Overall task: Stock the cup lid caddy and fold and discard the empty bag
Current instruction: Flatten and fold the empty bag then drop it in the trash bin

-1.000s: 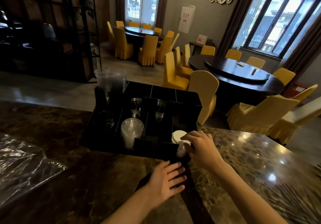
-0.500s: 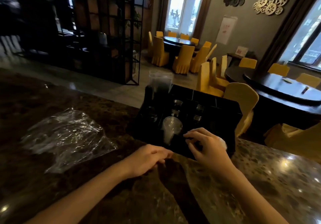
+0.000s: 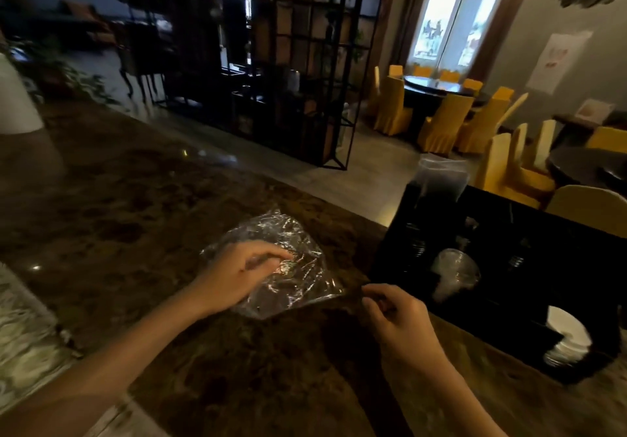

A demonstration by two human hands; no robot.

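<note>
The empty clear plastic bag [image 3: 298, 289] lies crumpled on the dark marble counter [image 3: 135, 219]. My left hand [image 3: 242, 275] rests on top of it, fingers curled down and gripping the film. My right hand [image 3: 397, 318] hovers just right of the bag's right corner with thumb and forefinger pinched together; I cannot tell whether it touches the bag. To the right stands the black lid caddy [image 3: 492, 321]. It holds a stack of clear lids [image 3: 454, 272] in a middle slot and white lids [image 3: 566, 335] at its near right end.
A stack of clear cups [image 3: 441, 175] rises from the caddy's far left corner. A white object [image 3: 13, 100] stands at the counter's far left. Beyond the counter are a black metal shelf [image 3: 298, 63] and yellow-covered chairs [image 3: 441, 121] around tables.
My view has swung left, away from the caddy. My left hand moved from the counter in front of the caddy onto the bag. My right hand left the white lids and came toward the bag's corner.
</note>
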